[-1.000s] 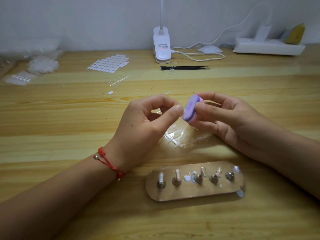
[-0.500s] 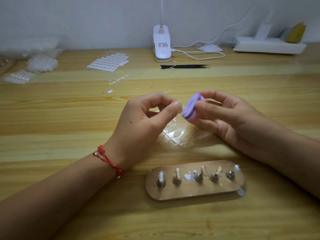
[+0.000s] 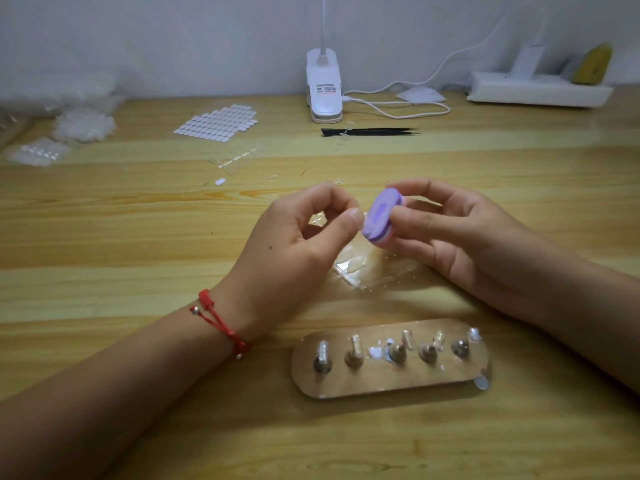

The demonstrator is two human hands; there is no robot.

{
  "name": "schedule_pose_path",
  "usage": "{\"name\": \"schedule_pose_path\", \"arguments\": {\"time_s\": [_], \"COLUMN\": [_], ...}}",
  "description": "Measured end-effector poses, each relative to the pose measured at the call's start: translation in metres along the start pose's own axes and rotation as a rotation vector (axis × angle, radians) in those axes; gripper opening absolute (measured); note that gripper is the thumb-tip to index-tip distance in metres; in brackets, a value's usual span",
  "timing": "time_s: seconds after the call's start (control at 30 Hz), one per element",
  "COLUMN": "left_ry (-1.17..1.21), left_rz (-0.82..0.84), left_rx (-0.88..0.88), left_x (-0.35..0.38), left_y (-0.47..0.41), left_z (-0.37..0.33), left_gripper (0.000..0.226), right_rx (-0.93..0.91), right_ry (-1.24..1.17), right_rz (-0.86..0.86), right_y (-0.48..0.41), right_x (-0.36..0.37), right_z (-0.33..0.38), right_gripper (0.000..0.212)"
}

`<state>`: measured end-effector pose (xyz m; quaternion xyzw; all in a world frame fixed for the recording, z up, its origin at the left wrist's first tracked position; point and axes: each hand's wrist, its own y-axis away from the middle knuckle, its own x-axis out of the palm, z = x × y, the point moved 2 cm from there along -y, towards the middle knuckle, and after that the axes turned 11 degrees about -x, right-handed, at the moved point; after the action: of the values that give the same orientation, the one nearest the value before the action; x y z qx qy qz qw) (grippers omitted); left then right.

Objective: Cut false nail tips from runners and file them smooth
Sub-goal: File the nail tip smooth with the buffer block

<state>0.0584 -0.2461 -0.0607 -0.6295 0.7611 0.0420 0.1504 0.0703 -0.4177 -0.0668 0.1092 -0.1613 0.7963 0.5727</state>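
Observation:
My right hand (image 3: 460,233) grips a small purple file block (image 3: 381,216) between thumb and fingers above the wooden table (image 3: 138,237). My left hand (image 3: 294,251) pinches thumb against forefinger right beside the block's purple face; a clear nail tip there is too small to make out. Below both hands lies a clear runner (image 3: 367,271) with nail tips on it. In front of it sits a wooden holder board (image 3: 391,372) with several metal pegs, some carrying clear tips.
At the back stand a white clip lamp (image 3: 324,88) with its cable, black tweezers (image 3: 370,132), a white power strip (image 3: 538,91) and a sheet of white tabs (image 3: 218,123). Bags of clear tips (image 3: 59,133) lie far left. Another runner (image 3: 235,159) lies mid-table.
Both hands have stayed together above the runner with only slight shifts; the purple block has tilted a little against the left fingertips.

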Motion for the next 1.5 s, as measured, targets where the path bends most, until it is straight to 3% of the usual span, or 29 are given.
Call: {"name": "schedule_pose_path", "arguments": {"time_s": [0.17, 0.57, 0.67, 0.8, 0.93, 1.07, 1.2, 1.33, 1.5], "left_ry": [-0.054, -0.131, -0.116, -0.111, -0.104, -0.127, -0.160, -0.194, -0.206], "left_rz": [-0.021, -0.048, -0.043, -0.013, -0.019, -0.010, -0.019, -0.018, -0.033], "left_rx": [0.037, 0.067, 0.071, 0.058, 0.068, 0.068, 0.074, 0.086, 0.101], "left_x": [-0.0001, 0.0007, 0.0003, 0.0012, 0.0008, 0.0017, 0.0011, 0.0026, 0.0019], "left_y": [-0.0002, 0.0002, 0.0000, 0.0004, 0.0003, 0.0002, -0.0010, -0.0002, -0.0002], "left_z": [0.0009, 0.0027, 0.0020, 0.0019, 0.0014, 0.0026, 0.0035, 0.0029, 0.0017], "left_gripper": [0.014, 0.016, 0.017, 0.016, 0.017, 0.018, 0.017, 0.017, 0.017], "right_rx": [-0.013, -0.024, -0.012, -0.019, -0.009, -0.016, -0.010, -0.030, -0.028], "right_ry": [0.063, -0.012, 0.069, -0.008, 0.083, -0.016, 0.081, -0.017, 0.020], "right_rz": [0.049, -0.045, 0.055, -0.034, 0.069, -0.042, 0.052, -0.084, -0.025], "right_y": [0.0024, 0.0002, 0.0018, -0.0001, 0.0024, -0.0001, 0.0026, -0.0004, 0.0006], "right_x": [0.0040, -0.0005, 0.0040, 0.0000, 0.0055, 0.0008, 0.0064, 0.0008, 0.0043], "right_z": [0.0002, -0.0004, -0.0004, -0.0002, -0.0007, 0.0004, -0.0009, -0.0006, -0.0006], "right_gripper": [0.023, 0.025, 0.021, 0.028, 0.021, 0.027, 0.023, 0.030, 0.027]}}
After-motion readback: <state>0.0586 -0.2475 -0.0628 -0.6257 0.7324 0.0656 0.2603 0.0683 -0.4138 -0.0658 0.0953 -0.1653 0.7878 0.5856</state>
